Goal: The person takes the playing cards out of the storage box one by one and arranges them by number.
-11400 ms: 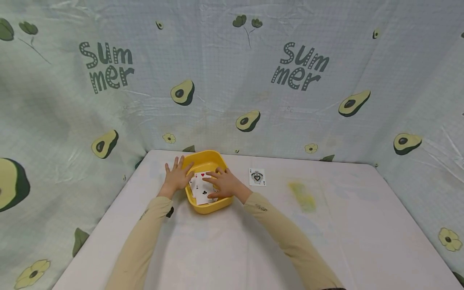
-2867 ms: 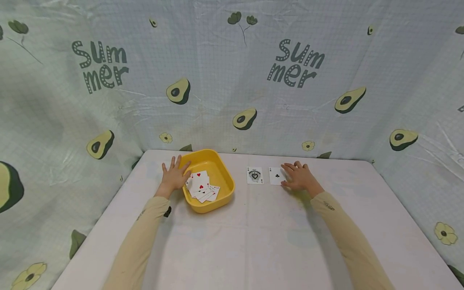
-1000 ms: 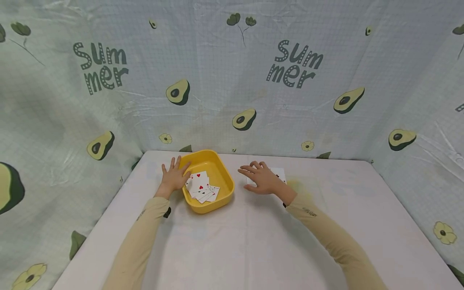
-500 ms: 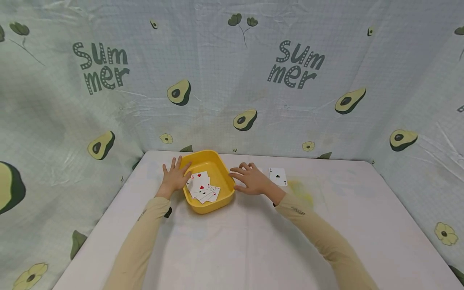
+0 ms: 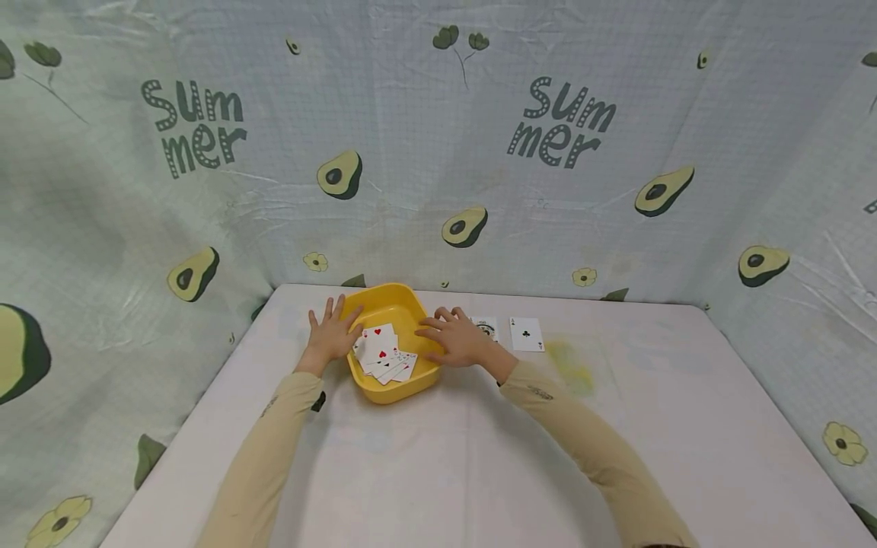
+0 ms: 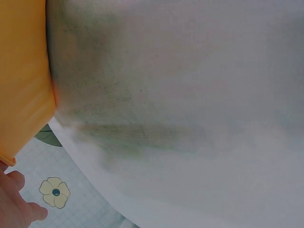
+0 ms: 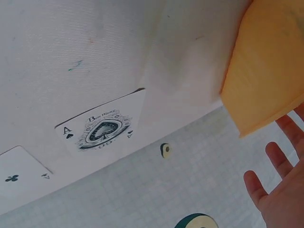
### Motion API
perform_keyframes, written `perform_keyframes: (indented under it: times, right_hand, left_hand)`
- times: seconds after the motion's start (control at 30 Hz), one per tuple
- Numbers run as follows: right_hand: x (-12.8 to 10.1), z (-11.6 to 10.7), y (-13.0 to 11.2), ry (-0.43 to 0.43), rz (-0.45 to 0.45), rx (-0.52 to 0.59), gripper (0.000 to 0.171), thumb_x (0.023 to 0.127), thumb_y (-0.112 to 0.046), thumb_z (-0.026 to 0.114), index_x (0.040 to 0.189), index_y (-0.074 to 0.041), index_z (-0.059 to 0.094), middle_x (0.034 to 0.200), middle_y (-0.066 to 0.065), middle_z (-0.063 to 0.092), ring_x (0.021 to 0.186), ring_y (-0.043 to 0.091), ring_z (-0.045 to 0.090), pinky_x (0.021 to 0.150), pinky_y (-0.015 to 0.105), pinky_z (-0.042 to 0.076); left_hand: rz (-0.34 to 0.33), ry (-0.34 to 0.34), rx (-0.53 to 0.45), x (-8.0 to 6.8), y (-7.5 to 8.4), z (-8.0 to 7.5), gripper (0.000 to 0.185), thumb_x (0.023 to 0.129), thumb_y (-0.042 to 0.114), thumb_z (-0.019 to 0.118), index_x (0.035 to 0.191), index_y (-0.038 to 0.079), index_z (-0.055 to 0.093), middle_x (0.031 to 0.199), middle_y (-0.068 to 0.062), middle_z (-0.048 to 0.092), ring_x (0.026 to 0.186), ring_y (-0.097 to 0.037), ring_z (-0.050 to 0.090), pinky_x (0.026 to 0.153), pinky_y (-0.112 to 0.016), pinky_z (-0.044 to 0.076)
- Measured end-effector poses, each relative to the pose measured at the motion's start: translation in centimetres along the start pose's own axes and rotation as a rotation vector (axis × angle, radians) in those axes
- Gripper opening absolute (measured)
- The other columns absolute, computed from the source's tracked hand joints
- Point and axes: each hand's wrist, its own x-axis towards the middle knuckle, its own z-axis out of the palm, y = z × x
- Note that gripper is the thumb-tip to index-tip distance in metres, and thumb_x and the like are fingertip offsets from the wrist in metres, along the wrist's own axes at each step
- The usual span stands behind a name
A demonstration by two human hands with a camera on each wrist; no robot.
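A yellow plastic tub stands at the back left of the table, with several loose playing cards face up inside, red hearts among them. My left hand rests at the tub's left rim, fingers spread. Over its right rim reaches my right hand, fingers loosely bent and holding nothing; the right wrist view shows its fingers apart beside the tub wall. Right of the tub lie an ace of spades, partly hidden by the right hand in the head view, and an ace of clubs.
A white cloth covers the table, with a yellow-green stain right of the cards. Behind it hangs a pale curtain printed with avocados and "summer" lettering.
Earlier the ace of clubs lay in the tub; the right hand set it beside the ace of spades. Since then that hand has moved left to the tub. The left hand stays put.
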Motion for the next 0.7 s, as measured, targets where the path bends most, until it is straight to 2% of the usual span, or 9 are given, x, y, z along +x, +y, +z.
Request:
perform_keyframes:
  times: [0.13, 0.17, 0.53, 0.7]
  right_hand:
    - [0.9, 0.0, -0.6, -0.022, 0.009, 0.004, 0.052, 0.087, -0.050, 0.045, 0.133, -0.026, 0.042, 0.140, -0.002, 0.038, 0.124, 0.021, 0.031, 0.102, 0.044, 0.026]
    - [1.1, 0.0, -0.7, -0.029, 0.012, 0.003, 0.052, 0.087, -0.050, 0.044, 0.133, -0.027, 0.042, 0.141, -0.003, 0.038, 0.124, 0.021, 0.030, 0.103, 0.045, 0.025]
    - [3.4, 0.4, -2.4, -0.083, 0.002, -0.002, 0.049, 0.090, -0.047, 0.041, 0.134, -0.025, 0.041, 0.142, -0.004, 0.036, 0.131, 0.024, 0.026, 0.105, 0.047, 0.023]
    - [4.2, 0.8, -2.9, -0.099, -0.004, -0.025, 0.049, 0.091, -0.047, 0.039, 0.134, -0.025, 0.040, 0.142, -0.005, 0.036, 0.128, 0.023, 0.029, 0.104, 0.047, 0.023]
  left_hand:
    - [0.003, 0.018, 0.002, -0.2, 0.1, -0.1, 0.054, 0.095, 0.045, 0.024, 0.142, 0.020, 0.022, 0.150, -0.018, -0.002, 0.136, -0.040, -0.008, 0.100, -0.066, -0.010]
    - [-0.020, -0.010, -0.003, -0.8, 0.9, -1.1, 0.052, 0.095, 0.038, 0.030, 0.141, 0.015, 0.026, 0.150, -0.020, 0.002, 0.136, -0.042, -0.004, 0.101, -0.066, -0.007]
    - [-0.008, 0.000, 0.001, -0.9, 0.8, -1.2, 0.051, 0.095, 0.036, 0.031, 0.140, 0.013, 0.028, 0.149, -0.021, 0.004, 0.136, -0.043, -0.001, 0.101, -0.067, -0.004]
    - [-0.012, -0.010, 0.001, -1.0, 0.9, -1.2, 0.051, 0.095, 0.037, 0.032, 0.141, 0.013, 0.027, 0.149, -0.021, 0.003, 0.136, -0.043, -0.002, 0.101, -0.066, -0.005]
